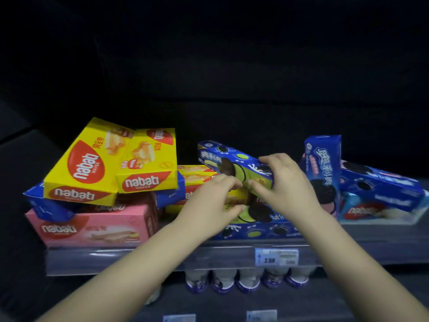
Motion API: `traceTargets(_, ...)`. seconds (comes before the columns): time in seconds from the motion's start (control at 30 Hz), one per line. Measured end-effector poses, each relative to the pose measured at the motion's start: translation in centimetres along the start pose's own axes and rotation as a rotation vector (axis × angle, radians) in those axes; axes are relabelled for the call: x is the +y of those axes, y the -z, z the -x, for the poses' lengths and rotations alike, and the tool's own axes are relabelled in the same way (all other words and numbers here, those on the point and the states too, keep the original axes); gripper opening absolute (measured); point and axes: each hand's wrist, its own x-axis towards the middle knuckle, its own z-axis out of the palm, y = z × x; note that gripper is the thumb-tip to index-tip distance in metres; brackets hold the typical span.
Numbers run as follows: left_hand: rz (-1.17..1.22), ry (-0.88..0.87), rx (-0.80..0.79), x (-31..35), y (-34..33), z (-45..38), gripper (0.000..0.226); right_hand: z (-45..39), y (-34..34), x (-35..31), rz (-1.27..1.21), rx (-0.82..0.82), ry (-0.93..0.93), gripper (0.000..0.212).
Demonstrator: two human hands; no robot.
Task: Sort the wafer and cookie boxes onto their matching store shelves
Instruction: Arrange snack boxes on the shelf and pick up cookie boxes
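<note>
left of the tilted blue cookie box (232, 160) two yellow wafer boxes (92, 163) lie on a pink wafer box (92, 225). the left hand (209, 203) curls just below it; the right hand (283, 182) grips its near end. another blue cookie box (325, 163) stands upright to its right.

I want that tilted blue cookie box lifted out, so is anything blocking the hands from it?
Nothing visible does. The right hand already grips the blue cookie box's near end, and the left hand touches just beneath it.
</note>
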Motion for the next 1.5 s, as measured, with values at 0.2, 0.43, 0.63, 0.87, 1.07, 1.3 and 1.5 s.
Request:
traceTargets(0.2,0.011,0.09,-0.127,-1.2,-3.3,0.8,0.047,1.3,-0.6,1.1,-0.136,-0.043,-0.031,0.062)
traceTargets(0.43,-0.056,0.125,-0.212,-1.9,-4.0,1.4,0.074,2.1,-1.0,1.6,-0.232,0.065,-0.021,0.06)
traceTargets(0.63,-0.025,0.156,0.011,-1.9,-2.4,3.6,0.064,5.0,1.0,1.1,-0.377,0.266,-0.038,0.055)
traceTargets(0.87,0.032,0.278,0.053,-1.5,-1.2,6.1,0.068,8.3,3.1,-0.2,-0.691,0.403,-0.153,0.051)
traceTargets(1.07,0.567,0.508,0.054,-0.8,-0.3,5.8,0.046,9.9,4.1,0.1,-0.87,0.498,-0.327,0.059)
traceTargets(1.3,0.918,0.604,0.031,0.0,-1.3,5.7,0.059,12.0,-0.2,-0.8,-1.022,0.298,-0.566,0.047)
traceTargets(1.5,1.122,0.693,0.009,0.0,-2.0,5.1,0.038,12.3,-2.6,-3.0,-1.106,0.139,-0.616,0.062)
